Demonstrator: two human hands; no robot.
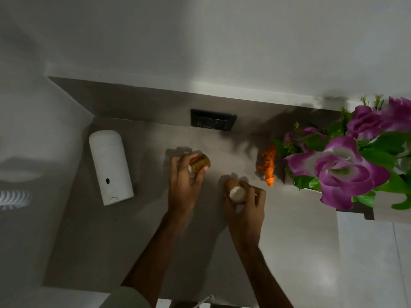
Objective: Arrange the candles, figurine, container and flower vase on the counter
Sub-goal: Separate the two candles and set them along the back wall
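Now both hands gripping candles, counter.

On the counter, a container lies near the left edge; two candles sit mid-counter, the left candle behind and left of the right candle; a figurine stands further right, just beside the flower vase at the right edge; an outlet sits on the back wall.

Head view, steeply down onto counter
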